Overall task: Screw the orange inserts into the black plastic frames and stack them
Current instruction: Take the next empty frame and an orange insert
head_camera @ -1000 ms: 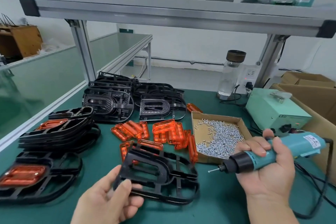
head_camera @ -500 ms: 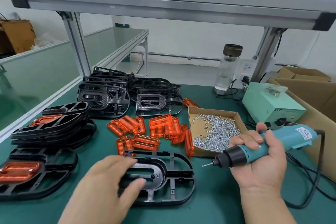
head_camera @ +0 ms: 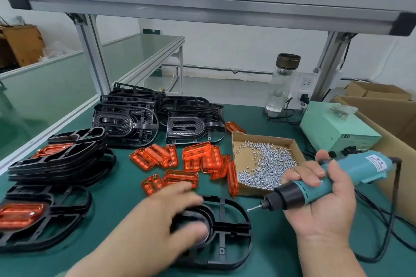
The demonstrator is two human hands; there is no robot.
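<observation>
The counter (head_camera: 126,189) is dark green. The black plastic frames (head_camera: 234,227) are plain, though the meshed frame (head_camera: 121,122) left of centre shows a fine grid pattern. The inserts (head_camera: 202,157) are translucent orange with ribbed lines. Silver screws (head_camera: 267,164) fill a brown cardboard box (head_camera: 263,137). The electric screwdriver (head_camera: 351,171) is teal with a black nose.

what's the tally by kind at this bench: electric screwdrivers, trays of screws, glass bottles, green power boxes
electric screwdriver: 1
tray of screws: 1
glass bottle: 1
green power box: 1
total: 4
</observation>
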